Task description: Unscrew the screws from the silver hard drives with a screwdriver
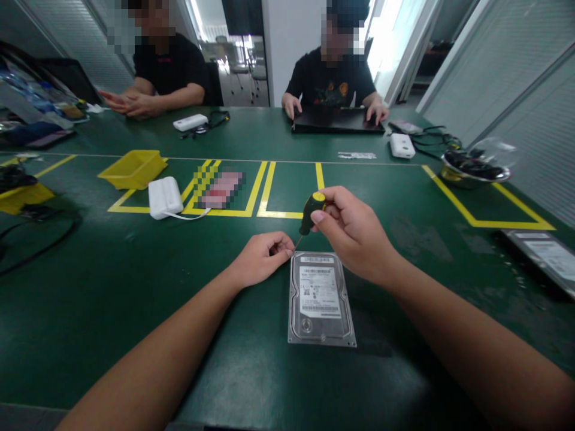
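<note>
A silver hard drive (pixel 294 302) with a white label lies flat on the green table. My right hand (pixel 353 230) is closed round the dark, yellow-capped handle of a screwdriver (pixel 309 215). The screwdriver slants down to the left, its tip at the drive's far left corner. Beside that corner, my left hand (pixel 260 257) has its thumb and fingers pinched together close to the tip. Whatever sits between those fingertips is too small or hidden to make out.
Another hard drive (pixel 545 254) lies at the right. A bowl of dark parts (pixel 476 170) stands behind it. Left of centre are a yellow bin (pixel 135 169), a white power bank (pixel 165 197) and its cable. Two people sit across the table, one with hands on a black laptop (pixel 336 121).
</note>
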Action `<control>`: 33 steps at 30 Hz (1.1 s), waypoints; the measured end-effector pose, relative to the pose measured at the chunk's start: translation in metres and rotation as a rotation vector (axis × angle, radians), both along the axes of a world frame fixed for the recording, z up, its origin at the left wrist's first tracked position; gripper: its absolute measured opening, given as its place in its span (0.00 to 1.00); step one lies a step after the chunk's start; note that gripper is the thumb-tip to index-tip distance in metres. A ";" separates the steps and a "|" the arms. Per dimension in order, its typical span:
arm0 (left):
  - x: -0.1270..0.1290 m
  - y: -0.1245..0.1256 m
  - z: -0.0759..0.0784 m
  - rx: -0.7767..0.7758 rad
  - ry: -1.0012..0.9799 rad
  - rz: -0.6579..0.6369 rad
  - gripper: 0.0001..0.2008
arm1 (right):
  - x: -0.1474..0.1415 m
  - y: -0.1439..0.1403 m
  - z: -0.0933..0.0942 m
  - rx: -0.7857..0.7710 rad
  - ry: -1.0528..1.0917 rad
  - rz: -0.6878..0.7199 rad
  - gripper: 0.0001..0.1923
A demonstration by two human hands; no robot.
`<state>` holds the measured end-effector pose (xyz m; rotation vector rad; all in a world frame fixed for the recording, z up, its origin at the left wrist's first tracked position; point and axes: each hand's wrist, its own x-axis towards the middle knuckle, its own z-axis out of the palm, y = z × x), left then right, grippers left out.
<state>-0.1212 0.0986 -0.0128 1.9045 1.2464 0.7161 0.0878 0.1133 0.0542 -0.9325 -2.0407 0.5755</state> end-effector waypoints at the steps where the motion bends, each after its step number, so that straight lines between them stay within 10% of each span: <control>1: 0.000 0.000 0.000 0.000 0.002 -0.002 0.06 | 0.000 0.000 0.001 0.018 -0.010 0.006 0.10; 12: -0.002 0.000 -0.002 0.007 -0.003 -0.017 0.05 | 0.001 0.003 0.008 0.356 -0.132 0.118 0.18; 33: -0.006 0.002 -0.002 -0.027 -0.036 -0.041 0.08 | -0.002 -0.001 0.030 0.301 -0.157 0.152 0.12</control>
